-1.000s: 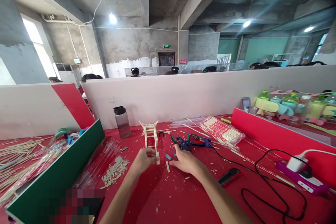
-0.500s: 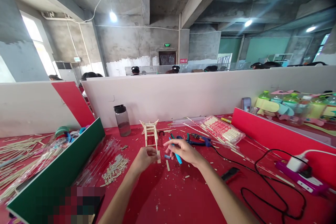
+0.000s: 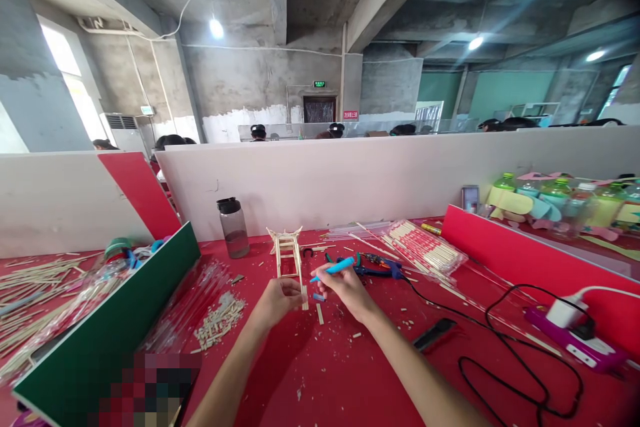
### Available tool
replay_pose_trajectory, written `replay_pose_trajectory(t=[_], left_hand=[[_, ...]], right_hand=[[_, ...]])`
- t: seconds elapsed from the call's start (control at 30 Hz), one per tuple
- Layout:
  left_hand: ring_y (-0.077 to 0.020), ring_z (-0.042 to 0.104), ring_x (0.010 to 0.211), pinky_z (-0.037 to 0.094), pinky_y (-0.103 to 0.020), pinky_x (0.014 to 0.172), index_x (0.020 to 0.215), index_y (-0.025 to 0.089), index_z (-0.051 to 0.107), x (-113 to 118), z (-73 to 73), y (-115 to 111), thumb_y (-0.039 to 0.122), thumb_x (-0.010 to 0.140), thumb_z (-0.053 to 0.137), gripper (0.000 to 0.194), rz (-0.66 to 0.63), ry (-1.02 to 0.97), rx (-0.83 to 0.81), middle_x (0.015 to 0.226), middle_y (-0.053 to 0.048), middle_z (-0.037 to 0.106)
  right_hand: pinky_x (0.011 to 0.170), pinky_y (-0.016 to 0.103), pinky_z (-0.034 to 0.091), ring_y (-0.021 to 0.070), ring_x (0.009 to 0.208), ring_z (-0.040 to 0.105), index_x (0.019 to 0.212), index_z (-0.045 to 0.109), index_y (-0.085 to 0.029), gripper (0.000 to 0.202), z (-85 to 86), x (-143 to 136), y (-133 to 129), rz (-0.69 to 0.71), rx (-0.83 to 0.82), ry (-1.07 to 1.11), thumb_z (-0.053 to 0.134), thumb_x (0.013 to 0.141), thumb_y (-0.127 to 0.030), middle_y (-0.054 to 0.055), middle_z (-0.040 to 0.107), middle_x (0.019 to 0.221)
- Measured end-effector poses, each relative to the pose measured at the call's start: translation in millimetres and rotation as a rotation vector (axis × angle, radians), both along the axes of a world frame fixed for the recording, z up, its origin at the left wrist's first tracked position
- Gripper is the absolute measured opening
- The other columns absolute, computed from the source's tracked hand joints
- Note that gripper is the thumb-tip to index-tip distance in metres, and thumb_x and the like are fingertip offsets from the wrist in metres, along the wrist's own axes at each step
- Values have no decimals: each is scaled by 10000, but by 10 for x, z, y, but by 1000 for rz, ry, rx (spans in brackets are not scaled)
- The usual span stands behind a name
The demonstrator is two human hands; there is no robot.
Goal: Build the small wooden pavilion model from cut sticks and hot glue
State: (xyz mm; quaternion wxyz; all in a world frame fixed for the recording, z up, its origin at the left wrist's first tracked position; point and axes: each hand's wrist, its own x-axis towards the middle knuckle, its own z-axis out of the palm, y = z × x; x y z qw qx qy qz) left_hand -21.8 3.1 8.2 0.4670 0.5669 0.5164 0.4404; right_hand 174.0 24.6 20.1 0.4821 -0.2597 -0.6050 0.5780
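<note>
My left hand is closed, its fingertips pinching a short pale wooden stick. The stick stands just in front of a small ladder-like frame of wooden sticks; whether the two touch I cannot tell. In my right hand is a bright blue pen, gripped as for writing, its tip pointing left towards the stick. A small blue cap lies on the red table between my hands, with a loose wooden piece beside it.
A dark-lidded bottle stands at the back left. Cut stick pieces lie in a heap left of my hands. Blue-handled tools, a black cord and a stick pack occupy the right. Green and red dividers flank me.
My right hand has turned the blue pen from hanging downward to a writing grip, its tip now towards the stick. My left hand has stayed nearly still.
</note>
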Motion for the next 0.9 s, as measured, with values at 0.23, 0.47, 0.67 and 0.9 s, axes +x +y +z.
replay_pose_trajectory(t=[0.23, 0.47, 0.67, 0.9], left_hand=[[-112, 519, 490, 408, -247, 528, 660, 124, 688, 34, 74, -48, 395, 561, 825, 320, -18, 19, -3, 554, -19, 630], [-122, 545, 495, 413, -248, 526, 690, 116, 702, 22, 35, -28, 363, 574, 822, 298, -23, 27, 9, 566, -31, 655], [-122, 555, 501, 425, -247, 538, 699, 116, 700, 10, 4, -26, 354, 588, 825, 291, -20, 18, -5, 567, -18, 654], [-124, 557, 515, 422, -249, 548, 694, 128, 683, 21, 19, -36, 355, 561, 832, 303, -8, 7, -45, 569, -12, 646]], right_hand=[[647, 267, 526, 163, 690, 651, 922, 676, -180, 280, -155, -102, 7, -151, 132, -129, 654, 818, -439, 24, 685, 770], [651, 256, 485, 160, 669, 610, 804, 665, -189, 232, -114, -130, -46, -260, 323, -265, 601, 842, -409, 13, 673, 724], [645, 259, 469, 160, 650, 604, 796, 676, -182, 219, -107, -143, -68, -264, 338, -271, 594, 843, -380, 18, 672, 721], [679, 265, 478, 172, 693, 634, 806, 689, -179, 206, -102, -141, -69, -240, 351, -273, 601, 847, -362, 33, 702, 760]])
